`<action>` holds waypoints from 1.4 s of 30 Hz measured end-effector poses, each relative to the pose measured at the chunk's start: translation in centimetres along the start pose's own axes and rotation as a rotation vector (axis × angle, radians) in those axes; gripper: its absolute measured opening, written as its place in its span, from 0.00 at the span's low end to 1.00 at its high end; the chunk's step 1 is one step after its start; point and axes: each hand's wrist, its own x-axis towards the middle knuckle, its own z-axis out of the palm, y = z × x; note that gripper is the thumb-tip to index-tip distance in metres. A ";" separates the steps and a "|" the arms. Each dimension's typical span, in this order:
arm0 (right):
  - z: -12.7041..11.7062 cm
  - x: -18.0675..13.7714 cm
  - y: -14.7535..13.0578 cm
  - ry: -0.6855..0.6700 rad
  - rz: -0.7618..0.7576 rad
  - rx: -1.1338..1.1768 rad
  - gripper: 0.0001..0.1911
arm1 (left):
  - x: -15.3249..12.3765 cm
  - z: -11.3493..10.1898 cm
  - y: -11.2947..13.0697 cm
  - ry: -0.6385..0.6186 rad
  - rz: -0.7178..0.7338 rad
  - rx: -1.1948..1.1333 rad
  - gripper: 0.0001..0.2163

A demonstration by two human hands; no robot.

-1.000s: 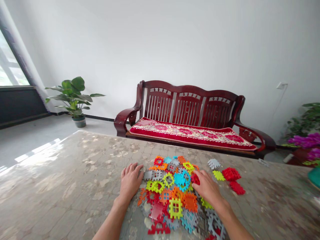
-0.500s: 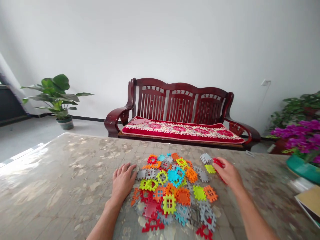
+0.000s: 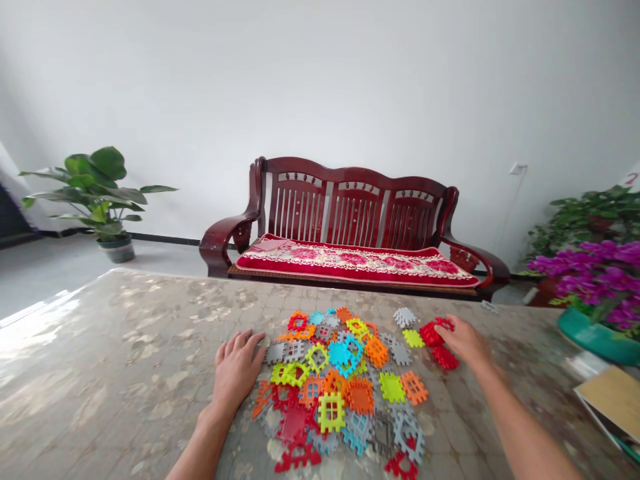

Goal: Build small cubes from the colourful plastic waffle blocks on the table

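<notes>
Beside the tile pile [image 3: 340,380], left hand [image 3: 235,367] flat, right hand [image 3: 465,341] at red tiles [image 3: 431,332].

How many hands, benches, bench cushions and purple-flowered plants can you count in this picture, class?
Hands: 2, left hand and right hand
Bench: 1
Cushion: 1
Purple-flowered plant: 1
Total: 5

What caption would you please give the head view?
Left hand rests beside a heap of tiles on a table; right hand touches red tiles.
</notes>
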 end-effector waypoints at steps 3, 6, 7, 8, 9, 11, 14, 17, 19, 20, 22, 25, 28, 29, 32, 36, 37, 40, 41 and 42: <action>0.2 0.1 -0.7 0.001 -0.011 -0.016 0.29 | 0.0 0.1 0.0 -0.004 -0.004 0.002 0.17; 0.5 0.1 -1.2 -0.026 -0.016 -0.033 0.28 | 0.0 0.1 0.0 -0.010 -0.008 0.009 0.18; 0.6 0.0 -1.3 -0.046 -0.017 -0.040 0.28 | 0.0 0.1 0.0 -0.011 -0.007 0.010 0.18; 0.7 0.0 -1.4 -0.064 -0.015 -0.046 0.27 | 0.0 0.1 0.0 -0.011 -0.004 0.011 0.18; 0.8 0.0 -1.4 -0.076 -0.012 -0.050 0.27 | 0.0 0.1 0.0 -0.009 -0.001 0.011 0.17; 1.0 -0.2 -1.4 -0.078 -0.009 -0.046 0.27 | 0.0 0.1 0.0 -0.005 0.001 0.011 0.17; 0.8 -0.5 -1.3 -0.026 -0.023 -0.028 0.29 | -0.1 0.0 0.1 -0.002 -0.001 0.012 0.18; 0.5 -1.1 -1.6 0.088 -0.066 0.010 0.28 | -0.1 0.0 0.1 -0.004 -0.003 0.017 0.17; 0.6 -1.8 -2.3 0.125 -0.138 0.086 0.26 | 0.0 0.0 0.1 -0.004 -0.005 0.020 0.17; 0.7 -2.3 -2.9 0.107 -0.179 0.146 0.25 | 0.0 0.1 0.1 -0.003 -0.005 0.020 0.17; 1.2 -3.9 -4.4 0.012 -0.259 0.297 0.23 | 0.0 0.1 0.1 0.005 -0.002 0.017 0.17; 2.1 -7.6 -7.6 -0.164 -0.399 0.526 0.22 | 0.0 0.3 0.0 0.020 0.003 0.008 0.17; 2.1 -12.2 -11.0 -0.261 -0.540 0.603 0.19 | 0.0 0.3 -0.1 0.019 0.003 -0.003 0.17; 1.9 -13.6 -12.0 -0.282 -0.593 0.596 0.19 | 0.0 0.3 0.0 0.016 0.000 -0.005 0.17; 0.8 -17.1 -14.7 -0.329 -0.681 0.554 0.20 | -0.1 0.1 0.2 0.007 -0.011 -0.008 0.17; -0.3 -20.4 -17.5 -0.352 -0.826 0.480 0.22 | -0.2 -0.4 0.6 0.008 -0.017 -0.013 0.17; -0.4 -21.0 -18.1 -0.367 -0.865 0.459 0.24 | -0.2 -0.4 0.6 0.009 -0.017 -0.016 0.17; 0.1 -22.6 -19.3 -0.447 -0.976 0.373 0.36 | -0.3 -0.4 0.6 0.009 -0.012 -0.020 0.17; 0.3 -23.0 -19.6 -0.476 -1.003 0.341 0.40 | -0.3 -0.4 0.6 0.010 -0.012 -0.021 0.17; 0.6 -23.3 -19.9 -0.501 -1.024 0.316 0.43 | -0.3 -0.3 0.6 0.012 -0.011 -0.022 0.17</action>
